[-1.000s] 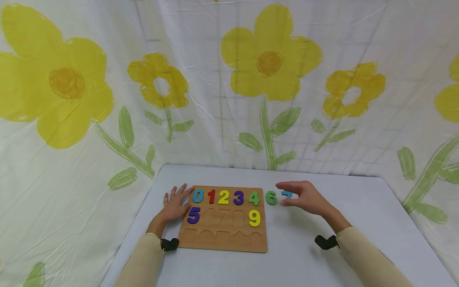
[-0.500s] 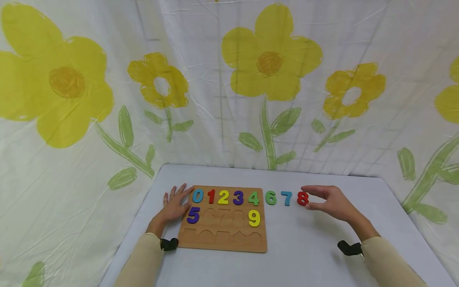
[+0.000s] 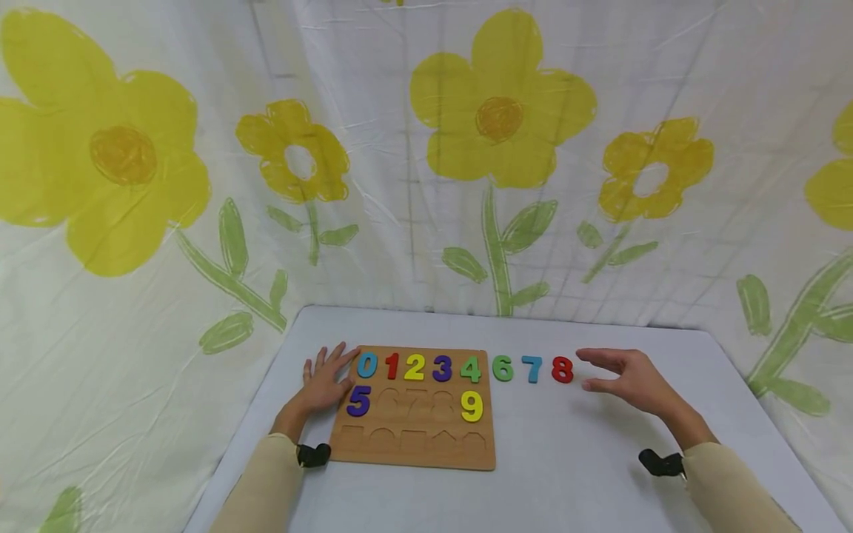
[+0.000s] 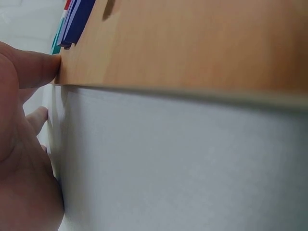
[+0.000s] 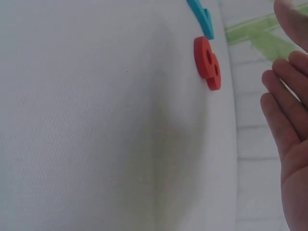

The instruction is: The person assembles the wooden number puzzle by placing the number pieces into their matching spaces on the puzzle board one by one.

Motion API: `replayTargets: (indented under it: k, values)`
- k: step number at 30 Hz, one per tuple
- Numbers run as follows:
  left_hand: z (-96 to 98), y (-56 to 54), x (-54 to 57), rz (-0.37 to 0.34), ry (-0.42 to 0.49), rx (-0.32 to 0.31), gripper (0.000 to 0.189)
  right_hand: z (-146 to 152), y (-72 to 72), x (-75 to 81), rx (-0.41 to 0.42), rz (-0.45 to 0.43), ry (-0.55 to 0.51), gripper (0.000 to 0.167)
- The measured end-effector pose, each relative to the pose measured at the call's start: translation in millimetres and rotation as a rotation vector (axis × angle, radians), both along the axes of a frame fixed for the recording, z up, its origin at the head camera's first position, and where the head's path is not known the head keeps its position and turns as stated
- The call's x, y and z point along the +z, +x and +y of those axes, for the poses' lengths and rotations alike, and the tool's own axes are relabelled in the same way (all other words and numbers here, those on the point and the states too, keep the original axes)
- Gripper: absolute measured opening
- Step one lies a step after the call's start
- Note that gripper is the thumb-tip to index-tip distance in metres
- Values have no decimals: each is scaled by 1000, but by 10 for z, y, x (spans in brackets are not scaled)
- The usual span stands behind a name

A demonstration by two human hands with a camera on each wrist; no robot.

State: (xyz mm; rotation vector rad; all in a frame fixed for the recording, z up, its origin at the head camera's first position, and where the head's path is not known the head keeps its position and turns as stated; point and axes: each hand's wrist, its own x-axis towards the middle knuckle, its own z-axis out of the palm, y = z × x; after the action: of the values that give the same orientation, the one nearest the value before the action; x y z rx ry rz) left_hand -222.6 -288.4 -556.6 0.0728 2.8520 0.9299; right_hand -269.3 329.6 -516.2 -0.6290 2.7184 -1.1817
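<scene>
A wooden number board [image 3: 413,453] lies on the white table, with the left hand [image 3: 323,385] spread at its left edge. In the left wrist view the thumb [image 4: 38,67] touches the board's rim near the purple 5 [image 3: 358,401]. To the right of the board stand a green 6 [image 3: 503,368], a blue 7 [image 3: 532,369] and a red 8 [image 3: 563,369] in a row. Just right of the red 8 hovers the right hand [image 3: 633,379], thumb and fingers apart, holding nothing. The right wrist view shows the red 8 [image 5: 206,60] apart from the fingers.
On the board's top row sit blue 0 [image 3: 367,365], red 1, yellow 2, purple 3 and green 4 [image 3: 470,369]. A yellow 9 [image 3: 472,406] is at the right of the second row. Vacant recesses show between 5 and 9 and along the bottom row. A flowered curtain [image 3: 380,244] hangs behind the table.
The right hand has moved right, from over the blue 7 to beside the red 8 and then clear of it. The 7 and 8 came into view. The left hand has stayed put.
</scene>
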Motion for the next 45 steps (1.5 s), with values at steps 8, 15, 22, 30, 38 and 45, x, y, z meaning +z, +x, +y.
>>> replayTargets:
  k: [8, 15, 22, 30, 38, 45]
  values:
    - [-13, 11, 12, 3, 14, -1, 66, -43, -138, -152, -4, -18, -30, 64]
    - [-14, 13, -1, 1, 0, -10, 65, -65, -198, -278, -34, -55, -34, 64]
    - [-12, 7, 7, 5, 7, -10, 65, -91, -232, -364, -57, -35, -21, 65]
    - [-10, -1, 1, 22, 6, -6, 66, -183, -261, -437, -88, 6, 57, 65]
    - [-26, -9, -39, 11, 1, 3, 67, -261, -264, -470, -94, 44, 104, 60]
    - [-22, -10, -43, 3, 4, 2, 66, -277, -219, -450, -116, 70, 91, 59]
